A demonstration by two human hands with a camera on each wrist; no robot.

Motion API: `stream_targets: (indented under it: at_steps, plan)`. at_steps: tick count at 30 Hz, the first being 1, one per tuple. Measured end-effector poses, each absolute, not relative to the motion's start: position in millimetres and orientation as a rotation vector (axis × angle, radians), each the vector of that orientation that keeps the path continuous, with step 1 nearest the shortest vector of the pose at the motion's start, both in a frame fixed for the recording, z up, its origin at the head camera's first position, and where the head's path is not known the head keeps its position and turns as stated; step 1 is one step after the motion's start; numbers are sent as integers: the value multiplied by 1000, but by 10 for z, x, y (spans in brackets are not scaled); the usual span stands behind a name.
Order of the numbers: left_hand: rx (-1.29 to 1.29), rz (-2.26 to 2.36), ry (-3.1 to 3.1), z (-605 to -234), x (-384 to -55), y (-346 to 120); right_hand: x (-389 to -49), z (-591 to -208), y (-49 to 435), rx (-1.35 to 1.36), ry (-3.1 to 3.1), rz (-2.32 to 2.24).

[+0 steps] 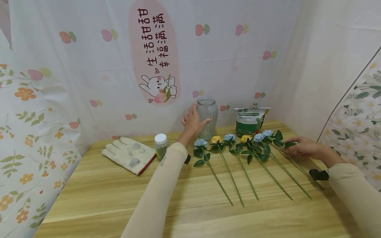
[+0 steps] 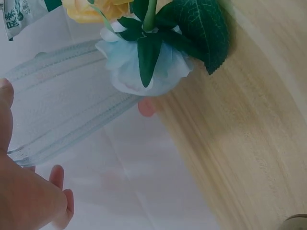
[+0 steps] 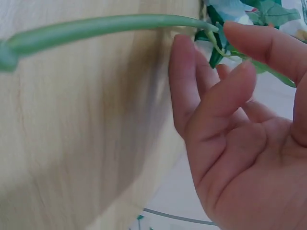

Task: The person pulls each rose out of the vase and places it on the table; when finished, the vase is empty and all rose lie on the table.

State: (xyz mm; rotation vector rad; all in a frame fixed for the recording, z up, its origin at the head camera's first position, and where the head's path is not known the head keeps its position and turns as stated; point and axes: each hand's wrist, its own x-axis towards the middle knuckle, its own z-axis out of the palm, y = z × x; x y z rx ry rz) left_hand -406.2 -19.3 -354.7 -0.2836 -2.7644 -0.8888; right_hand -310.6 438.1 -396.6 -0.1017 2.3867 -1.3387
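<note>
A clear ribbed glass vase (image 1: 207, 115) stands upright at the back of the table. My left hand (image 1: 193, 121) is at its left side, thumb in front and fingers spread; in the left wrist view the hand (image 2: 29, 191) is close by the glass (image 2: 62, 96). Several artificial roses, blue (image 1: 200, 143) and yellow (image 1: 246, 138), lie in a row with stems toward me. Beside the rightmost stem (image 1: 300, 168) is my right hand (image 1: 303, 147). In the right wrist view, that hand's (image 3: 235, 129) thumb and fingers are apart near a green stem (image 3: 110, 29).
Left of the vase are a white-capped jar (image 1: 161, 145) and a pale work glove (image 1: 131, 154) with red trim. Behind the roses stands a green-and-white bag (image 1: 250, 122). Printed cloth (image 1: 113, 72) hangs behind the wooden table (image 1: 119, 201).
</note>
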Motion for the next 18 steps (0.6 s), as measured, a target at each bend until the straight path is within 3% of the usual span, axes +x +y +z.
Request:
stream_targets:
  at_steps: [10, 18]
  plan:
    - [-307, -1198, -2636, -3621, -3920, -223, -3046, -3744, 4143, -124, 2733, -1210]
    - [-348, -1365, -2416, -3495, -3742, -177, -2905, -3437, 3574, -45, 2996, -1343]
